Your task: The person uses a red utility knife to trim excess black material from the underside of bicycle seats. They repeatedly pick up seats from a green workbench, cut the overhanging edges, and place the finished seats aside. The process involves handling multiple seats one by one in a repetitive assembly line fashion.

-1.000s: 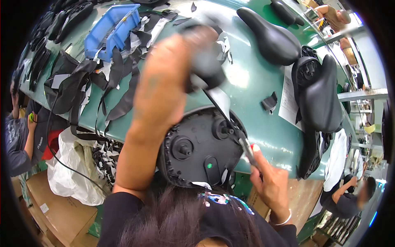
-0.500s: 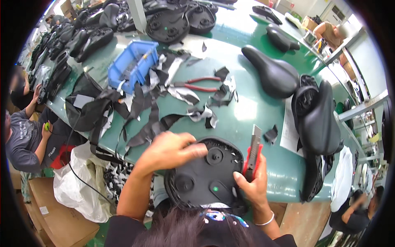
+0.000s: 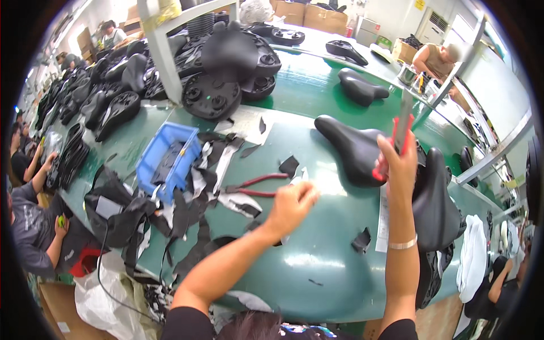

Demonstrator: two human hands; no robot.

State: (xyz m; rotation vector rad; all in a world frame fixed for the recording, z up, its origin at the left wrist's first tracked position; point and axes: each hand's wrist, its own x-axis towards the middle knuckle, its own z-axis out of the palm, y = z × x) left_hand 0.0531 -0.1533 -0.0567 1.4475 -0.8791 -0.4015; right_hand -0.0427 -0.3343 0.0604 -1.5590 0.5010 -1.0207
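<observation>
My right hand is raised over the right side of the green table, closed around a red utility knife with its blade pointing up. Over the table's middle, my left hand has curled fingers; whatever may be in them is hidden. Red-handled pliers lie just left of it, among black and white material scraps. Behind the knife sits a smooth black bicycle saddle. At the back left, a motion-blurred black saddle appears over several stacked saddles.
A blue bin stands left among scraps. More saddles lean at the right edge, beside white cloths. A metal post rises at the back left. Other people work at left, such as one in a grey shirt, and far right.
The upside-down saddle in front of me is gone from there, and a blurred saddle shows over the back-left stack. Both hands have moved forward, the right one lifting the knife. My view has tilted up.
</observation>
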